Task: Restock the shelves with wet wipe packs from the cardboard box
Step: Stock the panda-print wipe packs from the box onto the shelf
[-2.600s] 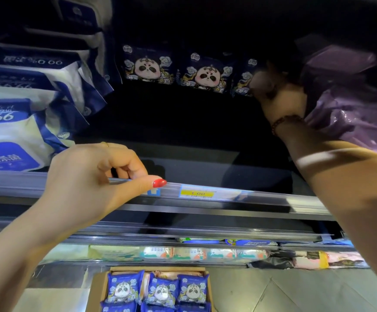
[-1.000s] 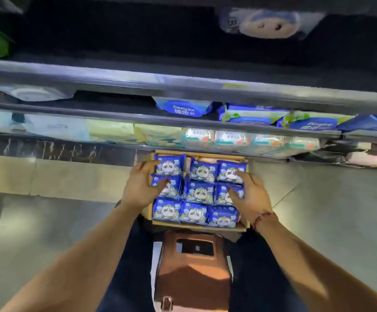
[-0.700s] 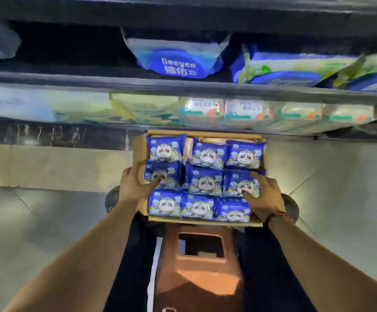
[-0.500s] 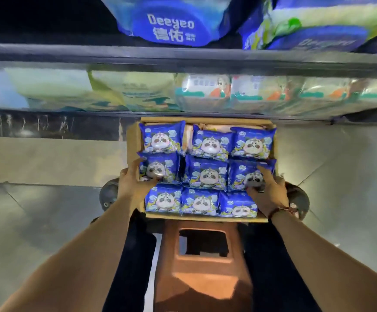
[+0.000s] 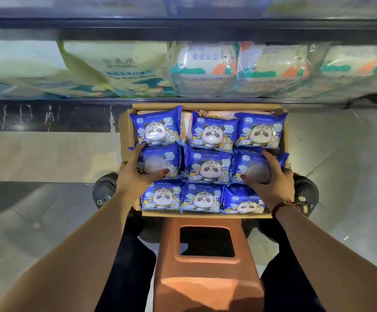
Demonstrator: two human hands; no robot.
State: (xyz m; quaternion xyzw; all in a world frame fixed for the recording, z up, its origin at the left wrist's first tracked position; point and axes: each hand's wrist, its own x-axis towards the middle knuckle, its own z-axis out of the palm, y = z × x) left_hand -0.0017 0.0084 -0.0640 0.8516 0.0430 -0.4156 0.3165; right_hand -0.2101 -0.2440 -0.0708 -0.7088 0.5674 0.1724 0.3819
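Shelf point(image 5: 183, 25) up top is stuffed with big wipe bags point(image 5: 120, 68), orange stool point(image 5: 205, 278) down near me. Box point(image 5: 124, 124) sits between them, nine blue panda packs point(image 5: 207, 167) showing, three rows. Left hand point(image 5: 135, 174) curls round the middle row's left pack point(image 5: 160, 163), right hand point(image 5: 273, 179) round the right pack point(image 5: 250, 163), thumbs on front.

dim overall | glare on pack point(image 5: 155, 164) faces | blurred shelf top | wide-angle edge bending
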